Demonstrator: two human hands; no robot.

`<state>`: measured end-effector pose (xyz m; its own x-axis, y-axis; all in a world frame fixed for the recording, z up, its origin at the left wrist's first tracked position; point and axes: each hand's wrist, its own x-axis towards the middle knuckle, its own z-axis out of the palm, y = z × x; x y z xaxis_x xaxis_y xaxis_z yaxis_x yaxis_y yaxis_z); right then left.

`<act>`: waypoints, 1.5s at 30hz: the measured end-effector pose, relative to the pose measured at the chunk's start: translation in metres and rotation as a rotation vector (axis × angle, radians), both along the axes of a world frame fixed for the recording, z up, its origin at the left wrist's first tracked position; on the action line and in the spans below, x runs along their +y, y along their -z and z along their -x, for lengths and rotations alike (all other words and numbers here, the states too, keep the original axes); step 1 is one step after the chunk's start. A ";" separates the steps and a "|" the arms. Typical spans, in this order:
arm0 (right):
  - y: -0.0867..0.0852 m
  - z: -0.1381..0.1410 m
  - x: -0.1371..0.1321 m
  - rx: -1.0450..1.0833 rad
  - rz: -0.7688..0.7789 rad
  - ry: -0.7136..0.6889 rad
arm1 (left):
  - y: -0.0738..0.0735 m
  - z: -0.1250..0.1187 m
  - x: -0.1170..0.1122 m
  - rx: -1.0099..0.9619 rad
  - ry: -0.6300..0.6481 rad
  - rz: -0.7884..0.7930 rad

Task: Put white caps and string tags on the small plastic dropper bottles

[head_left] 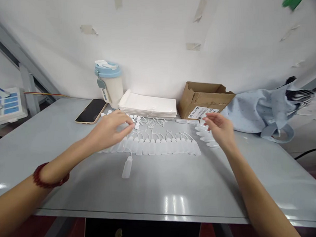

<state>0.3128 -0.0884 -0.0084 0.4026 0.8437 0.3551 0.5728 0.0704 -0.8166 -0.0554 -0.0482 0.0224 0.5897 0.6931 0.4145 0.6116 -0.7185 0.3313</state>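
Observation:
My left hand (pixel 112 129) hovers over the left end of a row of small white translucent squeeze bottles (pixel 157 146), each with a thin curved tube on top. Its thumb and forefinger come together; whatever may be between them is too small to make out. One similar bottle (pixel 127 167) lies apart, in front of the row. My right hand (pixel 221 129), fingers loosely bent and apart, is above more translucent bottles (pixel 205 134) at the right, with nothing visible in it. Behind the row are small white caps (pixel 138 122) and loose thin tubes (pixel 154 122).
At the back of the grey table (pixel 150 187) stand a tumbler (pixel 111 85), a stack of white envelopes (pixel 150 104) and an open cardboard box (pixel 205 101). A phone (pixel 91 111) lies at left; light blue cloth (pixel 254 109) lies at right. A white wall rises behind.

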 end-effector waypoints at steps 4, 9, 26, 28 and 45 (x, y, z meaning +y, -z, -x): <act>0.020 0.005 0.018 -0.586 0.014 -0.209 | 0.001 -0.014 0.034 0.034 -0.190 0.137; 0.024 0.021 0.035 -0.769 0.045 -0.329 | 0.013 -0.022 0.051 0.086 -0.105 0.177; 0.029 0.026 0.048 -0.974 0.234 -0.284 | 0.034 -0.034 0.040 0.267 0.083 0.145; 0.028 0.025 0.048 -0.960 0.216 -0.283 | 0.034 -0.036 0.040 0.280 0.071 0.138; -0.005 0.052 -0.003 -0.647 -0.202 -0.212 | 0.013 -0.035 0.041 0.073 -0.057 0.140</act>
<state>0.2609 -0.0916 -0.0037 -0.1073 0.7727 0.6257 0.8957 0.3482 -0.2765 -0.0200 -0.0075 0.0089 0.5732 0.7741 0.2688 0.6759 -0.6320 0.3791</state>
